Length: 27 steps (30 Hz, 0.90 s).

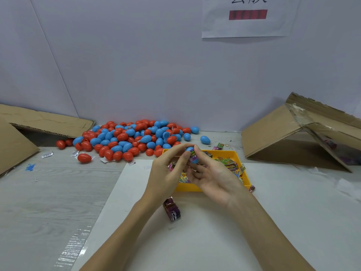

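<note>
A blue plastic egg [189,149] with a colourful printed packet [194,155] pressed against it is held between both hands above the yellow tray [222,153]. My left hand [168,173] pinches the egg from the left with thumb and forefinger. My right hand [213,177] pinches the packet and egg from the right, its other fingers spread below. The tray holds several printed packets [228,163]. A big pile of red and blue eggs [132,137] lies against the back wall.
A purple packet [172,209] lies on the white sheet [214,231] near my left wrist. Tilted cardboard boxes stand at the left [17,145] and at the right [293,137]. Stray eggs [205,139] and scraps lie on the grey table.
</note>
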### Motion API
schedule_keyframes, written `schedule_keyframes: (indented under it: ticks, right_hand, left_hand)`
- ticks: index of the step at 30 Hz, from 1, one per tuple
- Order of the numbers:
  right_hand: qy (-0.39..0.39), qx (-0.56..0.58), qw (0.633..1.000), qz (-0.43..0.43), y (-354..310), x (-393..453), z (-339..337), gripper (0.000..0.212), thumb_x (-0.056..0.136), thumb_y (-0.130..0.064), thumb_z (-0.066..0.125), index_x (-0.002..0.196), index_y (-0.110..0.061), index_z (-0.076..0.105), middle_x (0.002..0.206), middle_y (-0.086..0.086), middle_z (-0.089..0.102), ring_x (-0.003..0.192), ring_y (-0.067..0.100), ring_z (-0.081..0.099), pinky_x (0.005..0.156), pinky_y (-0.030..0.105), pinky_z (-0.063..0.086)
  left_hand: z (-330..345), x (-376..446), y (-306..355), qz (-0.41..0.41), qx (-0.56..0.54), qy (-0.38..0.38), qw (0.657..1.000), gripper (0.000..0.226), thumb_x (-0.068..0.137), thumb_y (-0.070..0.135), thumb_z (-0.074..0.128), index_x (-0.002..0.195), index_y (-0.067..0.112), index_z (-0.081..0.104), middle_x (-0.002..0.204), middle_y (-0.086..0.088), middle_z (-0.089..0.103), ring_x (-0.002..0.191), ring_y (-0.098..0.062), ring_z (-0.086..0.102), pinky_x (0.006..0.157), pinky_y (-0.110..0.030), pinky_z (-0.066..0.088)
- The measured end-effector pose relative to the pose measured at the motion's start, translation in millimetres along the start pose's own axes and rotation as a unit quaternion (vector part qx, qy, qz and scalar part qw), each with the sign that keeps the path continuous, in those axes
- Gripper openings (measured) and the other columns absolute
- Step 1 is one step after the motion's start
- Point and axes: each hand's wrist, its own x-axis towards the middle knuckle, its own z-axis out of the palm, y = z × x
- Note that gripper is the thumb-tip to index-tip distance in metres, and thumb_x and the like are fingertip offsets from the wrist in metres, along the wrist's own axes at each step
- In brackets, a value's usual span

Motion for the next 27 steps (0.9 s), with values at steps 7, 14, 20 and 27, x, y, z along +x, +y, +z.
schedule_keyframes:
  ticks: [7, 14, 20, 27]
  right_hand:
    - [0.066, -0.253, 0.955, -0.139, 10, 8, -7, 0.035, 0.086, -0.047, 0.074, 0.103, -0.016, 0.079, 0.099, 0.003, 0.080, 0.097, 0.017, 0.076, 0.079, 0.030, 0.062]
    - [0.134, -0.433, 0.854, -0.254, 19, 9, -7, 0.035, 0.087, -0.030, 0.081, 0.120, -0.020, 0.074, 0.102, -0.010, 0.075, 0.098, 0.004, 0.071, 0.085, 0.030, 0.062]
    - [0.180, -0.436, 0.829, -0.298, 22, 9, -3, 0.035, 0.085, -0.029, 0.082, 0.118, -0.023, 0.073, 0.100, -0.015, 0.073, 0.091, -0.005, 0.069, 0.081, 0.018, 0.060]
    - [0.206, -0.443, 0.809, -0.329, 26, 9, 0, 0.032, 0.088, -0.025, 0.081, 0.118, -0.023, 0.073, 0.093, -0.023, 0.068, 0.088, -0.020, 0.062, 0.066, 0.005, 0.051]
  left_hand:
    - [-11, 2, -9, 0.063, 0.154, -0.029, 0.986, 0.034, 0.088, 0.010, 0.079, 0.120, 0.015, 0.069, 0.113, 0.010, 0.070, 0.107, -0.007, 0.065, 0.092, -0.023, 0.053]
    - [-5, 2, -9, 0.101, 0.208, -0.025, 0.973, 0.056, 0.078, -0.012, 0.078, 0.128, 0.010, 0.068, 0.120, 0.004, 0.064, 0.111, -0.005, 0.058, 0.098, -0.012, 0.047]
    - [1, -1, -3, 0.105, 0.208, 0.040, 0.972, 0.050, 0.074, -0.015, 0.079, 0.119, 0.008, 0.075, 0.111, -0.004, 0.073, 0.101, -0.015, 0.067, 0.092, -0.018, 0.054]
    - [11, -5, -1, 0.096, 0.202, 0.090, 0.971, 0.047, 0.074, -0.014, 0.081, 0.115, 0.008, 0.077, 0.108, -0.005, 0.076, 0.099, -0.017, 0.070, 0.093, -0.014, 0.053]
